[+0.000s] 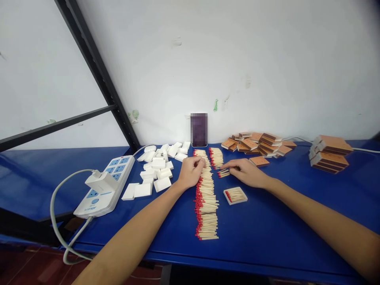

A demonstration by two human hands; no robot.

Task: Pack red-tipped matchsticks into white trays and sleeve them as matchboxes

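A long row of red-headed matches [207, 206] runs down the middle of the blue table. My left hand [191, 172] rests on its upper part, fingers curled and thumb against them; whatever they hold is hidden. To the right lies a shorter row of matches [216, 157], with a small separate group of matches [224, 173] just below. My right hand [245, 172] reaches over these from the right, index finger stretched out at the matches and thumb apart from it. Nearer me sits a white matchbox tray [244, 201] with matches lying in it, heads to the left.
White empty matchbox trays [154, 168] are heaped on the left, beside a power strip [108, 184] with a plugged-in adapter. Brown matchbox sleeves [258, 144] lie piled at the back right. Stacked matchboxes [329, 154] stand farther right. A phone-like slab [199, 130] leans on the wall.
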